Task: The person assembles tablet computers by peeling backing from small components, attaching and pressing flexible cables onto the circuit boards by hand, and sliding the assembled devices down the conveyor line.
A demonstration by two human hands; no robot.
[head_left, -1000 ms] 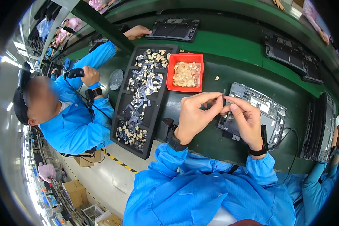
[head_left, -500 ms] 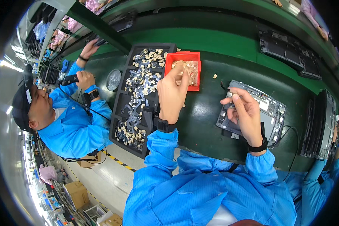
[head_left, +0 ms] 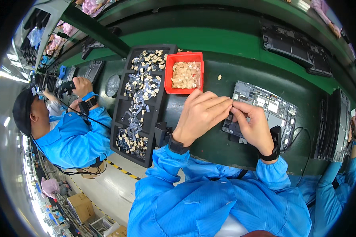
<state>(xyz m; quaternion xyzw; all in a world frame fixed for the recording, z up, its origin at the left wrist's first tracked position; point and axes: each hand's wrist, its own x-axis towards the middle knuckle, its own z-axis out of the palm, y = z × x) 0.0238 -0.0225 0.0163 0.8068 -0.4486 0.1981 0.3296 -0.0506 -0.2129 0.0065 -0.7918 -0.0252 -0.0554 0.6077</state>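
My left hand [head_left: 205, 114] and my right hand [head_left: 255, 128] meet at the fingertips over the dark green bench. Both are closed in a pinch, and whatever small thing lies between the fingertips is hidden. Behind my right hand lies an opened laptop base [head_left: 276, 106] with its circuit boards showing, partly covered by that hand. Beyond my left hand stands a red bin [head_left: 202, 73] full of small beige pieces [head_left: 186, 74]. To its left, a long black compartment tray [head_left: 122, 106] holds many small dark ribbon-like parts with beige pieces among them.
One loose beige piece [head_left: 219, 77] lies on the bench. A round metal dish [head_left: 112, 85] sits left of the tray, beside a co-worker in blue [head_left: 73, 132] holding a black tool [head_left: 66, 87]. More laptop bases [head_left: 296, 49] lie at the far right; others [head_left: 338, 126] stand stacked.
My left hand has come out of the red bin and moved right to meet my right hand's fingertips. The co-worker's raised far hand has lowered.
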